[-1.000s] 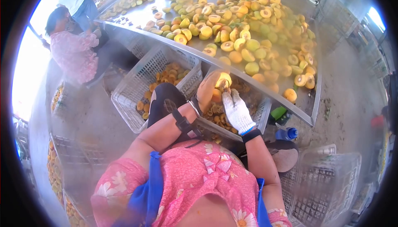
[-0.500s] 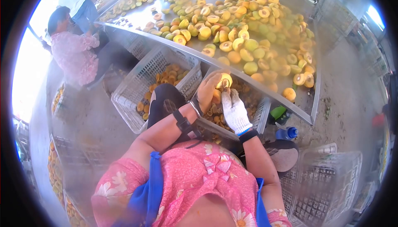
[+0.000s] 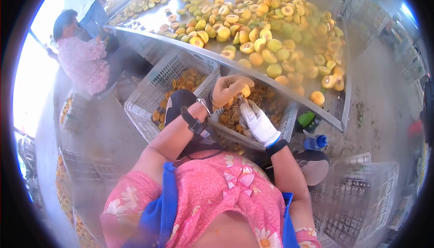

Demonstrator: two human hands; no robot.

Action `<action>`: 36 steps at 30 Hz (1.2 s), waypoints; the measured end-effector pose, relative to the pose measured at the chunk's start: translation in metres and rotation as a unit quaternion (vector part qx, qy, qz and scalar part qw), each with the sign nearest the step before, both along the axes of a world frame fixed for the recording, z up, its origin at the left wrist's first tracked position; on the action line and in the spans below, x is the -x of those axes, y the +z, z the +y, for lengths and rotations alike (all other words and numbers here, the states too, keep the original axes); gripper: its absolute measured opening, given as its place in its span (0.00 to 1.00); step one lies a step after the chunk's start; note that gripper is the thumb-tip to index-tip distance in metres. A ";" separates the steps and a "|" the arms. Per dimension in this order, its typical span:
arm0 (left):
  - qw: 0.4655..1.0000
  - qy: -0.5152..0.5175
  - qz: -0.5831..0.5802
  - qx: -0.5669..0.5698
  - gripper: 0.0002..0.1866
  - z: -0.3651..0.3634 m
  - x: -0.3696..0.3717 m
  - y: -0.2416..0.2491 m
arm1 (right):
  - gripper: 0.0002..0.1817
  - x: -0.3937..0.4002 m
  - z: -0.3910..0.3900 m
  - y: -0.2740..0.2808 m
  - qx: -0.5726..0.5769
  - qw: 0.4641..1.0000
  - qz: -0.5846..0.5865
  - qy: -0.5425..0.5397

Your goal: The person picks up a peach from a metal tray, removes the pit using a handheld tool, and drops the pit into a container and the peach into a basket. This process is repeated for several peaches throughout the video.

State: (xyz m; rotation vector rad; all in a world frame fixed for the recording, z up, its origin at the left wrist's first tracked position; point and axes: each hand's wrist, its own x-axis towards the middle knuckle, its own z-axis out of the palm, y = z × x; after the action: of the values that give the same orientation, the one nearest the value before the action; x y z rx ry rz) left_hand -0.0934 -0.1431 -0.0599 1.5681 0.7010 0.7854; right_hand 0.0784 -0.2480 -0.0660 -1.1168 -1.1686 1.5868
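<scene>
My bare left hand [image 3: 227,91] is closed around a yellow peach half [image 3: 245,90] above a crate. Just below the fruit, my right hand [image 3: 259,122] in a white knitted glove has its fingers pressed together, with the tips close to the peach. A small dark piece shows at those fingertips, too small and covered to name. Beneath both hands stands a plastic crate [image 3: 287,123] holding orange-brown peach pieces. Beyond it, the metal table [image 3: 332,117] carries many halved peaches [image 3: 269,56], some with the cut face up.
Another crate [image 3: 140,107] with peach pieces stands to the left. A blue bottle [image 3: 315,142] and a green object [image 3: 306,119] are right of my crate. Stacked crates [image 3: 361,198] stand at the lower right. A seated co-worker [image 3: 83,62] is at the left.
My hands have drawn slightly apart and lower. The left hand has turned its back upward, and the peach's cut face with a ring-shaped mark is now mostly turned away.
</scene>
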 end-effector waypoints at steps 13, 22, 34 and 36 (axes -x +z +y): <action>0.968 -0.021 0.182 -0.170 0.23 -0.017 -0.003 0.046 | 0.18 -0.001 -0.011 -0.003 0.079 0.993 0.090 0.017; 0.991 -0.126 -0.035 0.025 0.28 0.000 -0.011 0.013 | 0.22 -0.014 -0.009 -0.003 0.251 0.867 0.397 0.166; 0.902 0.265 -0.217 0.262 0.30 0.010 0.019 0.010 | 0.23 -0.015 0.000 -0.029 0.238 0.802 0.519 0.178; 0.890 0.334 -0.230 0.207 0.30 0.031 0.057 0.023 | 0.22 -0.017 0.001 -0.030 0.234 0.841 0.477 0.105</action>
State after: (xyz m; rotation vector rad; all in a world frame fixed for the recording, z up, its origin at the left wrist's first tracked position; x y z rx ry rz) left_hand -0.1505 -0.1119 -0.0372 0.6893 0.9829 1.3544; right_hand 0.0958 -0.2473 -0.0960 -0.3097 -0.2248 2.2680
